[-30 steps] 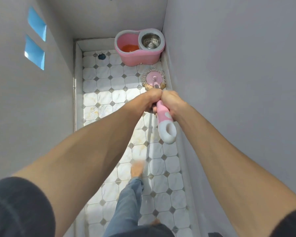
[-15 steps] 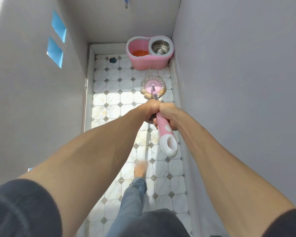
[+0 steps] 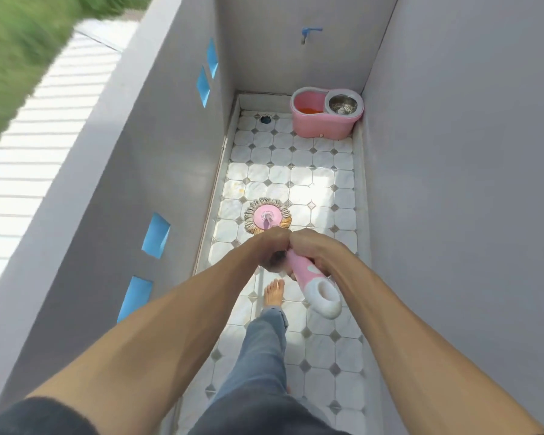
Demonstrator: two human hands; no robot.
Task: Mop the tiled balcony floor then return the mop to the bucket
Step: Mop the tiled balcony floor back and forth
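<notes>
Reaching forward and down with both arms nearly straight, the person grips the mop handle [image 3: 307, 273] with two fists set close together, knuckles almost touching. The left hand [image 3: 274, 249] is clenched around the shaft just ahead of the pink grip, wrist turned inward, and the right hand [image 3: 314, 251] is wrapped around the pink grip itself, above the white looped end that sticks out toward the camera. Dark short sleeves show at the bottom corners. The mop head [image 3: 267, 219], a pink disc ringed with grey and tan strands, rests flat on the tiled floor [image 3: 321, 189] close to the left wall [image 3: 157, 171], just ahead of the hands. The pink bucket [image 3: 325, 116] stands in the far right corner against the end wall, well apart from the mop; one half holds orange liquid, the other a steel spinner basket. A bare foot [image 3: 274, 291] below a jeans leg stands on the tiles under the handle. A floor drain [image 3: 265, 119] sits in the far left corner, and a blue tap [image 3: 310, 32] projects from the end wall above the bucket. Blue diamond-shaped openings pierce the left wall. No brand, label or writing can be read on the mop or bucket.
</notes>
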